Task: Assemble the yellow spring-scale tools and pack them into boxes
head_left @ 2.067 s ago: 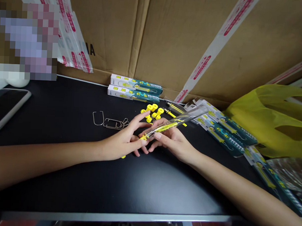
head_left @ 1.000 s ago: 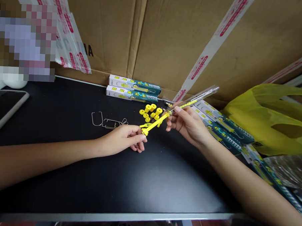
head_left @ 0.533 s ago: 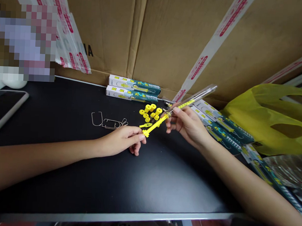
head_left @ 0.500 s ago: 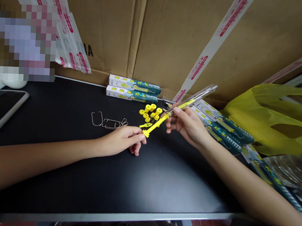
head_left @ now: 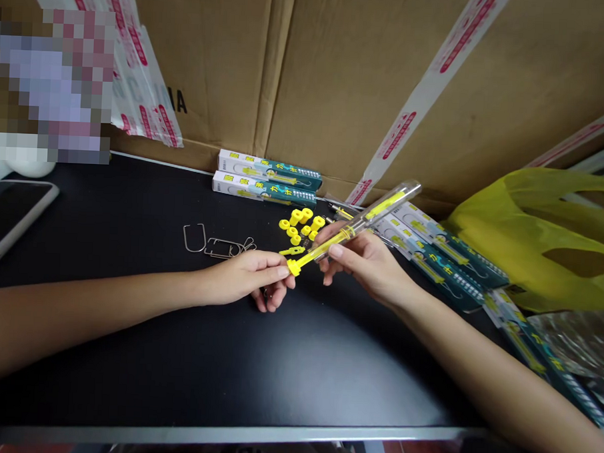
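Tube [head_left: 365, 221], clear and slender, held aslant between both hands: near end by the left fingers, far end out beyond the right fingers, long axis running rightward and away from the body. Right hand [head_left: 373, 264] nearer the middle of the length, thumb pressed on the near side, fingers curled behind, wrapped around the barrel. Left hand [head_left: 250, 277] at the near end, thumb and forefinger pinched narrow on the yellow flange [head_left: 293, 267], other fingers curled beneath. From the left pinch to the right thumb, one straight line along the yellow rod [head_left: 315, 252]. Hard to say: flange against the tube's mouth, or just short of it.

As for looks: see-through walls with pale glints, yellow rod inside, ringed collar [head_left: 348, 232] past the right thumb, broader yellow strip [head_left: 386, 205] towards the far end; any markings too small to read. Just beyond the left fingertips, on the black table [head_left: 275, 372], a flat yellow piece [head_left: 293, 251]; farther past, yellow caps [head_left: 296, 217] in a loose cluster. Beyond the left knuckles, bent metal wires [head_left: 204, 241] lying near one another.
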Demonstrator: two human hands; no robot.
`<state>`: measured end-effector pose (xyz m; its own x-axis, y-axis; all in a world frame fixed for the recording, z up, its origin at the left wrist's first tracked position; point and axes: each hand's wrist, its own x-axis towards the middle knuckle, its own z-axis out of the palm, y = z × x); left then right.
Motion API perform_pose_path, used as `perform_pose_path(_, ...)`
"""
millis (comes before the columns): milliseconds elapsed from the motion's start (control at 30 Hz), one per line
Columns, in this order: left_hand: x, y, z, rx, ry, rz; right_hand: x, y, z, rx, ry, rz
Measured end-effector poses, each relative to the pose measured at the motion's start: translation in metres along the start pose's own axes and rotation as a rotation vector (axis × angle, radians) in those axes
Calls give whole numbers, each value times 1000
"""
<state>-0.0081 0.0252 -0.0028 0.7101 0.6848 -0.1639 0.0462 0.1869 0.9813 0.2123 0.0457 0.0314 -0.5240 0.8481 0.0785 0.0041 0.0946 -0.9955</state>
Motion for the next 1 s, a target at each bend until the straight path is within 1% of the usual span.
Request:
perform_pose_path(100,0,1,0,-18,4,-12,-1,2,2,20,-42,-2)
perform_pose_path(300,0,1,0,-33,25,-32,-4,1,2,79,-90,54)
perform_pose_path(600,1,1,1,-42,28,-23,-5,7,9,-24,-92,-7)
perform_pose_path(700,1,1,1,-45,29,-19,-5,9,12,-25,-93,-18)
perform_pose_path(833,1,2,1,-41,16,-6,-5,11,13,14,-92,-28)
perform_pose_path(1000,0,2,-2,-18,1,28,-5,14,14,117,-106,29)
